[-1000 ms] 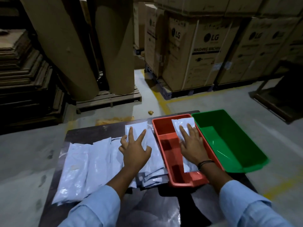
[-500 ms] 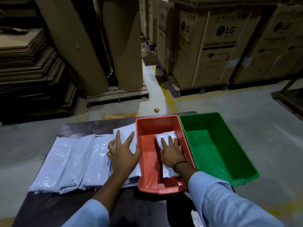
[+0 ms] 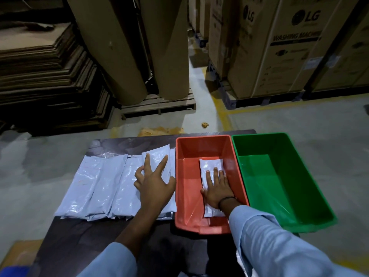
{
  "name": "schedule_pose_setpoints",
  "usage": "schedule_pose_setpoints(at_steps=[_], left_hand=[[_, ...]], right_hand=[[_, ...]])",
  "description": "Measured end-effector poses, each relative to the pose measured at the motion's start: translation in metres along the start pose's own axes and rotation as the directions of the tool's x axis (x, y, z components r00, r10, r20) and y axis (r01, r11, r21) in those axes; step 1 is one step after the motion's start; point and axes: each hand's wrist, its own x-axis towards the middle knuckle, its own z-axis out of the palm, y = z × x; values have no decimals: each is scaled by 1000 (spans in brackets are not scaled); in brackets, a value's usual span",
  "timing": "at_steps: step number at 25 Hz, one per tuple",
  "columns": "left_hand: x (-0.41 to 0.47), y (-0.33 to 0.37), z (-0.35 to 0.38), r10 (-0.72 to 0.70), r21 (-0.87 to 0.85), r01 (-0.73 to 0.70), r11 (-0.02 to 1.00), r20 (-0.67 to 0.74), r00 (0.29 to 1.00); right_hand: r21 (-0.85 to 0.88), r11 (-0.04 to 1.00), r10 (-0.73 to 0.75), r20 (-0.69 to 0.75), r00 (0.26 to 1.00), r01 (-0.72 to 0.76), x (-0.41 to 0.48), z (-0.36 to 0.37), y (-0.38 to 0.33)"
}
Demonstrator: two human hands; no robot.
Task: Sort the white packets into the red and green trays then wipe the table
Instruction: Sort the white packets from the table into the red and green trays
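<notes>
Hands [image 3: 153,186] [image 3: 216,189] atop white packets [image 3: 103,186]

**Hidden and cut-off regions, head view.** The right hand [image 3: 216,188] lies over the white plastic packet [image 3: 211,163] in the red plastic tray [image 3: 180,196], so I see only the packet's far end and a near corner. The light-blue sleeve [image 3: 269,236] covers the red tray's near right corner and the near left corner of the green plastic tray [image 3: 259,135]. The left hand [image 3: 154,182] and forearm hide part of the overlapped white packets [image 3: 99,186] on the dark worktop [image 3: 79,236]; I cannot count the layers. The picture's lower edge cuts off the worktop's near side. The tall brown paper rolls [image 3: 111,47] and printed cardboard boxes [image 3: 279,56] are cut off at the top, and the boxes' small print is illegible. I cannot identify the blue object [image 3: 14,271] in the bottom left corner or the small yellowish scrap [image 3: 205,124] on the floor.
</notes>
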Motion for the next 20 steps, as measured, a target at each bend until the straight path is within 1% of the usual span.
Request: schedule_pose_setpoints(at_steps=[4,7,8,10,12,14,17,18,20], left_hand=[[2,7,4,20,-26,-20,999,21,1000],[2,18,7,52,-48,-51,998,39,998],[2,24,8,58,-53,-55,997,44,997],[2,37,14,87,-53,-84,995,57,995],[1,52,22,147,-48,-143,989,76,986],[0,68,33,204,6,-206,979,98,974],[-4,88,58,236,120,-259,958,181,955],[-6,92,68,231,156,-268,951,218,948],[-8,94,89,197,220,-268,938,297,934]], right_hand=[[-12,1000,3,27,1000,-3,-1,-1,-3],[50,999,-14,-20,1000,15,-7,-17,-4],[94,995,-25,-66,998,31,-8,-28,-4],[190,979,-30,-208,978,70,-9,-52,-3],[317,943,19,-357,934,102,-11,-78,-1],[437,888,94,-477,874,144,-14,-103,5],[492,848,154,-582,798,195,-18,-127,15],[494,845,159,-599,785,206,-19,-132,18],[495,846,164,-599,784,201,-20,-134,23]])
